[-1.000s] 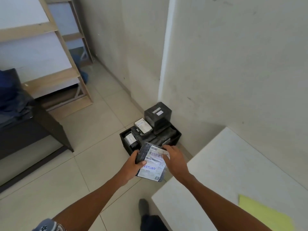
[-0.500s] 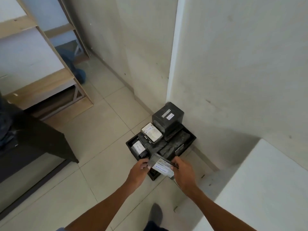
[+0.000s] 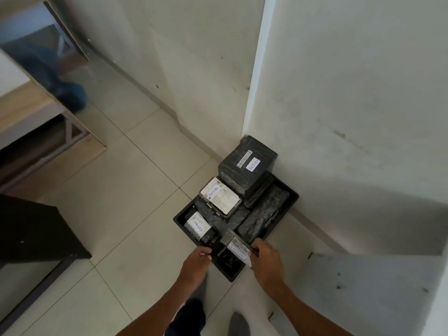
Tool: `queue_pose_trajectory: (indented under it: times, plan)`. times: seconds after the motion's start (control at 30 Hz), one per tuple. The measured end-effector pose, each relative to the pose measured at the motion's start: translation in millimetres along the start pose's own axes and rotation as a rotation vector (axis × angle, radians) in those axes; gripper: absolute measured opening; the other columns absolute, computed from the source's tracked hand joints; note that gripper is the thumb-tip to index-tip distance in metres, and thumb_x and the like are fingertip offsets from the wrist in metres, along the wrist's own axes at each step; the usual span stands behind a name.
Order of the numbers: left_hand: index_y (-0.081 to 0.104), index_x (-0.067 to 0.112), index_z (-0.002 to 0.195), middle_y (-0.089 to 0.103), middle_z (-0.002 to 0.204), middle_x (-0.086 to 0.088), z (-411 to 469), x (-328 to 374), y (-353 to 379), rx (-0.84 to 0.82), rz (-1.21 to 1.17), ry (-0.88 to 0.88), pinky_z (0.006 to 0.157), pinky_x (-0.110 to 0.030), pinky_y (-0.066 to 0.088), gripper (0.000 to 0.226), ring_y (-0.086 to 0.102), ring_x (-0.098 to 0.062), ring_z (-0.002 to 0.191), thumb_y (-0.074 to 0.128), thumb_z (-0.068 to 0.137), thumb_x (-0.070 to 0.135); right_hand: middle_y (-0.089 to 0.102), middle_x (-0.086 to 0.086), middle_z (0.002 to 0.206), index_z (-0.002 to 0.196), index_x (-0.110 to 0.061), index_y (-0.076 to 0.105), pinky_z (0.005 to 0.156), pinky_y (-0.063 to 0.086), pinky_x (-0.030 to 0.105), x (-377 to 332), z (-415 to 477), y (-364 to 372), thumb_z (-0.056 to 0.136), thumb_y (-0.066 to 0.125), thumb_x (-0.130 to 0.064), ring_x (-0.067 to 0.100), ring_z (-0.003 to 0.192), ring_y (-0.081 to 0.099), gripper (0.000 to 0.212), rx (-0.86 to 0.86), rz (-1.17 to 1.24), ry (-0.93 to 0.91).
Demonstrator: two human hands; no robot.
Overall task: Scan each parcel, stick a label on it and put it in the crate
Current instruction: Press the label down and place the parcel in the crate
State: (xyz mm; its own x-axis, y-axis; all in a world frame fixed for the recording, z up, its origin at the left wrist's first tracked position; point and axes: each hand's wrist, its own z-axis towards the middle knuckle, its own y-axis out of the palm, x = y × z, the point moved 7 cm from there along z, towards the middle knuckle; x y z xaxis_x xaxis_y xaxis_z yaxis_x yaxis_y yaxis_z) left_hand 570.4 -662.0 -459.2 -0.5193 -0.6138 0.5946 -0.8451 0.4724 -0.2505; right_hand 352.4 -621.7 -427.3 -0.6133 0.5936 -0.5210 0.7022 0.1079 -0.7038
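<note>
Now, the parcel [image 3: 236,249], dark wrap with a white label face up, hangs low over the near corner of the crate [image 3: 231,272], not yet set down as far as I can tell. That looks like the last step for this one: label on, presumably scanned, and going in. The right hand [image 3: 266,260] pinches its right edge, fingers curled over the top. The left hand [image 3: 196,260] sits at the left end with fingers bent, but blur hides whether it grips or only steadies. Both forearms reach down and forward, close together. The next move wants a gentle drop into that open near corner, clear of the labelled parcel [image 3: 197,226] beside it, then both hands letting go. Behind, a bigger box [image 3: 247,163] tops the pile against the wall [image 3: 339,93].
</note>
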Motion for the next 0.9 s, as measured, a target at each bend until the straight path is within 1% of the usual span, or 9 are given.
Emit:
queue_pose_trajectory:
  times: [0.13,0.23,0.3,0.37,0.43,0.57,0.7,0.77,0.9]
  plan:
    - [0.059,0.007,0.124,0.057,0.124,-0.032,71,-15,-1,-0.048,0.019,0.011,0.091,-0.053,0.047,0.027,0.056,-0.046,0.111,0.05,0.099,0.005,0.064,0.009,0.109,0.11,-0.011,0.062,0.083,0.054,0.037,12,41,63,0.096,0.056,-0.007,0.025,0.099,0.06,0.016,-0.043,-0.043,0.025]
    - [0.058,0.018,0.127,0.06,0.122,-0.028,115,-28,4,-0.085,0.061,0.041,0.077,-0.033,0.043,0.029,0.057,-0.044,0.104,0.051,0.1,0.009,0.063,0.008,0.113,0.113,-0.012,0.061,0.086,0.052,0.035,23,66,104,0.097,0.054,-0.008,0.024,0.106,0.059,0.019,-0.051,-0.066,0.062]
    - [0.058,0.021,0.131,0.062,0.118,-0.026,142,-36,7,-0.102,0.076,0.039,0.072,-0.033,0.045,0.035,0.056,-0.045,0.1,0.05,0.099,0.009,0.063,0.006,0.115,0.115,-0.013,0.061,0.087,0.051,0.034,28,81,127,0.099,0.051,-0.01,0.023,0.108,0.058,0.02,-0.036,-0.076,0.073]
    - [0.058,0.02,0.132,0.065,0.102,-0.022,164,-43,11,-0.117,0.083,0.038,0.068,-0.032,0.045,0.037,0.057,-0.028,0.075,0.05,0.099,0.007,0.062,0.006,0.116,0.117,-0.013,0.061,0.089,0.05,0.034,32,94,147,0.099,0.05,-0.009,0.023,0.109,0.056,0.022,-0.039,-0.075,0.079]
    - [0.059,0.019,0.131,0.062,0.095,-0.011,180,-52,13,-0.12,0.09,0.03,0.066,-0.024,0.04,0.036,0.052,-0.015,0.074,0.05,0.099,0.005,0.062,0.006,0.115,0.117,-0.014,0.063,0.089,0.05,0.034,38,102,160,0.098,0.052,-0.008,0.025,0.11,0.056,0.023,-0.043,-0.086,0.096]
    - [0.058,0.015,0.13,0.061,0.117,-0.031,195,-70,18,-0.134,0.099,-0.002,0.074,-0.042,0.045,0.035,0.055,-0.049,0.102,0.05,0.099,0.002,0.064,0.007,0.108,0.106,-0.013,0.063,0.082,0.051,0.034,64,106,182,0.095,0.052,-0.004,0.024,0.102,0.061,0.017,-0.076,0.0,0.147]
    - [0.061,0.021,0.122,0.066,0.122,-0.014,201,-80,24,-0.156,0.144,-0.019,0.082,-0.029,0.045,0.027,0.063,-0.029,0.101,0.054,0.099,0.009,0.064,0.0,0.109,0.11,-0.022,0.056,0.077,0.05,0.029,77,101,209,0.099,0.049,-0.018,0.017,0.099,0.063,0.014,-0.176,-0.081,0.116]
    - [0.064,0.014,0.118,0.067,0.119,-0.015,203,-86,23,-0.129,0.167,-0.045,0.088,-0.034,0.049,0.023,0.063,-0.031,0.108,0.055,0.098,0.008,0.063,-0.002,0.11,0.111,-0.024,0.053,0.076,0.05,0.028,72,96,221,0.096,0.053,-0.025,0.016,0.098,0.063,0.015,-0.217,-0.118,0.058]
    - [0.064,0.011,0.121,0.067,0.119,-0.011,195,-89,20,-0.099,0.362,-0.027,0.096,-0.028,0.045,0.026,0.063,-0.025,0.11,0.05,0.099,0.007,0.061,-0.004,0.121,0.127,-0.027,0.049,0.09,0.05,0.03,68,83,237,0.094,0.058,-0.034,0.017,0.113,0.06,0.034,-0.288,-0.151,0.018]
